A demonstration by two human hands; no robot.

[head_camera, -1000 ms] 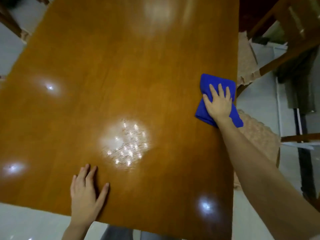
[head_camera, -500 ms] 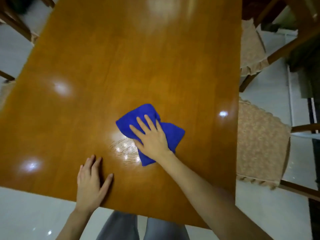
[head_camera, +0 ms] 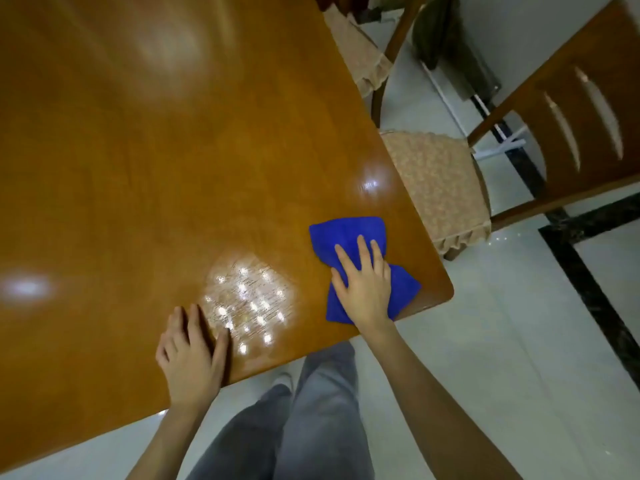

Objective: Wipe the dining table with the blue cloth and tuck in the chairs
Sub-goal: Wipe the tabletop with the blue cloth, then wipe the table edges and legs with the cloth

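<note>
Wiping with the cloth [head_camera: 349,233] at the near corner of the table [head_camera: 173,150], right of centre in frame.
Pressed flat under the right hand [head_camera: 363,285], fingers straight, gripping nothing; braced by the left hand [head_camera: 190,358], open-palmed at lower centre. Best to press evenly, overlap passes, stop short of the edge beside the chair [head_camera: 440,181].

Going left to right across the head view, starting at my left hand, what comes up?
Left hand, glare patch, blue cloth, cushioned chair seat, wooden chair back.
</note>
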